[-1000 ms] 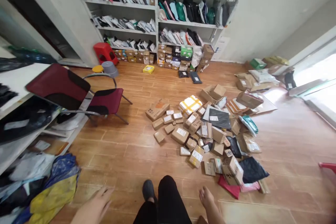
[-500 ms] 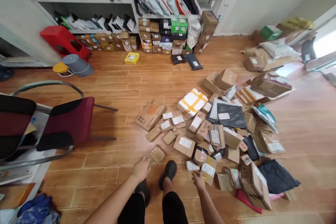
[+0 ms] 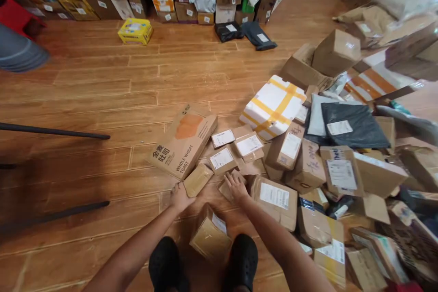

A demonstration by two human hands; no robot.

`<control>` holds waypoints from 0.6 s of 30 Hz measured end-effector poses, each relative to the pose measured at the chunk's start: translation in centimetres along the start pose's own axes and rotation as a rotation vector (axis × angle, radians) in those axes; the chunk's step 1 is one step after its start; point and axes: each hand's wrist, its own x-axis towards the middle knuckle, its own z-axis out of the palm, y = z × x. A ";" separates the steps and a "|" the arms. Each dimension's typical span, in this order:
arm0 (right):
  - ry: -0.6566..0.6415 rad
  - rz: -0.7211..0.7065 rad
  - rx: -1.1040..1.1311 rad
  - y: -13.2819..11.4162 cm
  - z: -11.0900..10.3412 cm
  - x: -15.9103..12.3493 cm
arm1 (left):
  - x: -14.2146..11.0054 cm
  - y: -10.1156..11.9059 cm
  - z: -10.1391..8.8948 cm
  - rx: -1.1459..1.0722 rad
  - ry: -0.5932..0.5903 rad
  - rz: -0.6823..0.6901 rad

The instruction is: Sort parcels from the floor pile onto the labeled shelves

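My left hand (image 3: pixel 181 197) is closed round the near left end of a small, narrow cardboard box (image 3: pixel 197 179) beside the toast carton. A little to the right, my right hand (image 3: pixel 237 185) grasps another small cardboard box (image 3: pixel 225 191) from above, its fingers covering much of it. The flat carton printed "WHOLE WHEAT TOAST" (image 3: pixel 185 139) lies just beyond my left hand. Small labelled parcels (image 3: pixel 221 159) lie between and beyond the hands. A bigger labelled box (image 3: pixel 274 198) sits right of my right hand. Between my feet stands a taped cardboard box (image 3: pixel 209 237).
A heap of boxes and bags spreads to the right, with a white foam box (image 3: pixel 273 106) and a black bag (image 3: pixel 356 123). Shelved parcels (image 3: pixel 201 0) line the back. A yellow box (image 3: pixel 135 32) stands before them. Dark chair legs (image 3: pixel 54 131) jut in from the left.
My view has moved forward and lower over the parcels. Both hands, empty before, have reached forward and taken hold of small cardboard boxes. My feet now stand either side of the taped box.
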 end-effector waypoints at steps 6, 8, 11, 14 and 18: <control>-0.041 -0.274 -0.228 2.1 3.7 3.5 | 0.8 -4.8 5.5 -0.004 0.236 0.457; 0.003 -0.349 -0.277 2.7 1.5 2.1 | 0.1 -6.4 6.3 0.023 0.264 0.590; 0.154 -0.280 -0.045 2.9 -3.6 -0.9 | -0.6 -7.9 6.9 0.050 0.274 0.692; 0.287 -0.214 0.305 1.4 -7.9 -3.0 | -0.7 -7.9 7.0 0.067 0.283 0.703; 0.283 -0.269 0.378 -2.3 -9.5 -2.2 | -0.4 -6.3 7.6 0.053 0.279 0.710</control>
